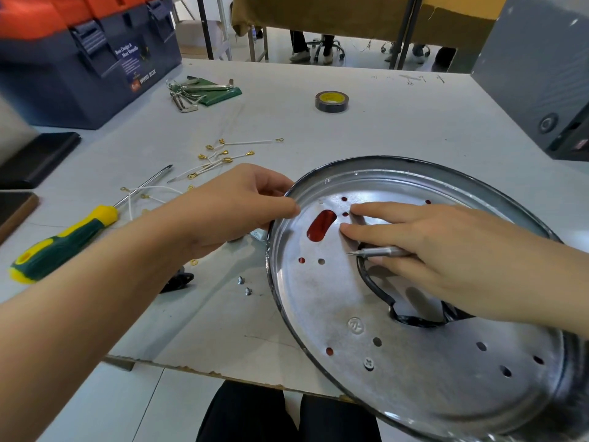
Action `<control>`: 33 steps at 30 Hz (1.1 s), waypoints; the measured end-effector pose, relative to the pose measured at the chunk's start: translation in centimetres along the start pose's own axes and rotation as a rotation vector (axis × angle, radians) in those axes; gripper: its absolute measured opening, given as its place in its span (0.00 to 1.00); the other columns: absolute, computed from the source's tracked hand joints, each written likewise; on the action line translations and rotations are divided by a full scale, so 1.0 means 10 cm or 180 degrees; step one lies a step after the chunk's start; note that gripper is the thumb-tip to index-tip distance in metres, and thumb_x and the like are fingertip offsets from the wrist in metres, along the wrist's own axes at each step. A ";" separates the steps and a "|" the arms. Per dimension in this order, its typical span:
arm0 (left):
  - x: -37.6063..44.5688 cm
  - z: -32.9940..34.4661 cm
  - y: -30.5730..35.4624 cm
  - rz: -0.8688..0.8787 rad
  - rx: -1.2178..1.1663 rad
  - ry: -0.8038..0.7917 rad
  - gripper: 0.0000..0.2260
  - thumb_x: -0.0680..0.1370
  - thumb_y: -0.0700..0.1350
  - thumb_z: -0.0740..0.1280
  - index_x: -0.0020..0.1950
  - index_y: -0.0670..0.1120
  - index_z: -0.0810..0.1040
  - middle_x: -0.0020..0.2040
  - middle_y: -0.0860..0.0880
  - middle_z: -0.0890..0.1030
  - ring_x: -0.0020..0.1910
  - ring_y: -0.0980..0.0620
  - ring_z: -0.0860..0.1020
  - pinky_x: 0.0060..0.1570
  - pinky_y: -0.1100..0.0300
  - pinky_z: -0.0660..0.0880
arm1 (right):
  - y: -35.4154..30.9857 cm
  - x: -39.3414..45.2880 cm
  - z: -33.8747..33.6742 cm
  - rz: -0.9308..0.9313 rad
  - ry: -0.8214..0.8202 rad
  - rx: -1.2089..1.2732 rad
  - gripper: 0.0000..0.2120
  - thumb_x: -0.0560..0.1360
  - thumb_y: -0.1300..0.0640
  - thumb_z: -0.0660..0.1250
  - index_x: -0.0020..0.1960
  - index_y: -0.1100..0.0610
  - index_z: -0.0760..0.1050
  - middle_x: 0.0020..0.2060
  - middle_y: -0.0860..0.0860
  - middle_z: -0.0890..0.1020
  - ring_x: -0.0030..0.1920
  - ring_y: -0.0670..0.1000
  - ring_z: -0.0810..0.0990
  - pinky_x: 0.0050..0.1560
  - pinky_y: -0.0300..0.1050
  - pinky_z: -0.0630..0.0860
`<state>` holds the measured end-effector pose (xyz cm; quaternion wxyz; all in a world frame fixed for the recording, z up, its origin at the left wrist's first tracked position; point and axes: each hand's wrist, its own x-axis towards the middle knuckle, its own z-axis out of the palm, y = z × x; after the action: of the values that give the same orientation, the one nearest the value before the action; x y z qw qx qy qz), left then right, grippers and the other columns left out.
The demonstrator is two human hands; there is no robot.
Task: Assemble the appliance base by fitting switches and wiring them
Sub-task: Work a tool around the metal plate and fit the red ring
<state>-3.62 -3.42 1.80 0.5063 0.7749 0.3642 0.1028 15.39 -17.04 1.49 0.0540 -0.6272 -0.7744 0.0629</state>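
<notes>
A round metal appliance base point(414, 362) lies tilted on the table, underside up, with several holes and a red-backed oval slot point(321, 225). My left hand point(236, 205) grips its left rim, thumb over the edge. My right hand point(446, 247) rests on the plate and holds a small silver screwdriver point(379, 252) under its fingers, while its index finger and thumb touch the plate near the small holes beside the slot. A black cable point(373, 287) passes through a cut-out in the plate. One screw point(368, 363) sits fitted near the front.
Left of the base lie two loose screws point(244, 286), white wires with gold terminals point(220, 157) and a yellow-green screwdriver point(63, 240). Hex keys point(197, 90), a tape roll point(331, 102) and a blue toolbox point(89, 59) stand farther back. A grey box point(541, 74) is at right.
</notes>
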 end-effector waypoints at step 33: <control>0.42 -0.11 0.13 0.0371 0.1101 -0.0049 0.08 0.77 0.46 0.64 0.49 0.52 0.83 0.47 0.38 0.82 0.35 0.46 0.74 0.42 0.50 0.75 | 0.16 -0.02 -0.25 0.0842 0.0449 0.0019 0.23 0.73 0.43 0.50 0.52 0.54 0.78 0.46 0.51 0.78 0.46 0.54 0.76 0.49 0.54 0.74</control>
<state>-0.57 -0.14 2.58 0.3615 0.8710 0.3270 0.0618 17.42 -16.80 3.71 0.1014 -0.7265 -0.6791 0.0275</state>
